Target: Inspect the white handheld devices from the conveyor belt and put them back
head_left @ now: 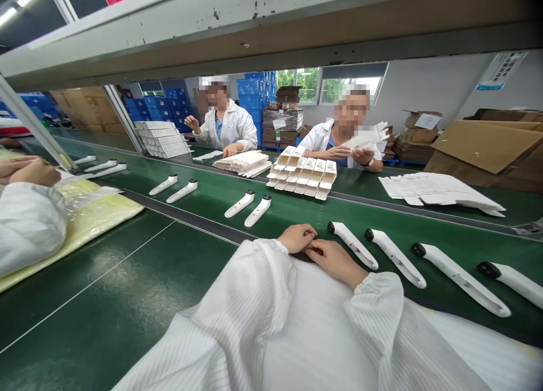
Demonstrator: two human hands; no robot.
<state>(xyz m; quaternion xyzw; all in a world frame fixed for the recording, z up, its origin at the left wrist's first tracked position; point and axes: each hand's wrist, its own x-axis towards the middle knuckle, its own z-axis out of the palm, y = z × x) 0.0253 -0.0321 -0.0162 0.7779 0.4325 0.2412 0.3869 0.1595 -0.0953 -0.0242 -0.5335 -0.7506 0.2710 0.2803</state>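
Observation:
Both my hands rest together at the near edge of the green conveyor belt [203, 210], in white striped sleeves. My left hand [297, 237] is curled into a loose fist with nothing visible in it. My right hand [335, 261] lies flat, its fingers stretched out and touching the left hand's knuckles. Just right of my hands a white handheld device with a black tip [352, 245] lies on the belt, a short gap from my right hand. Further right lie a second [395, 258], a third [460, 279] and another device [513, 283].
More white devices lie in pairs up the belt [248, 207] [173, 188]. Across it, two people in white coats handle folded white cartons [303, 173]; flat carton blanks [436, 190] lie right. A co-worker's sleeve [29, 221] and yellow bags [93, 215] are at left. A shelf [271, 34] hangs overhead.

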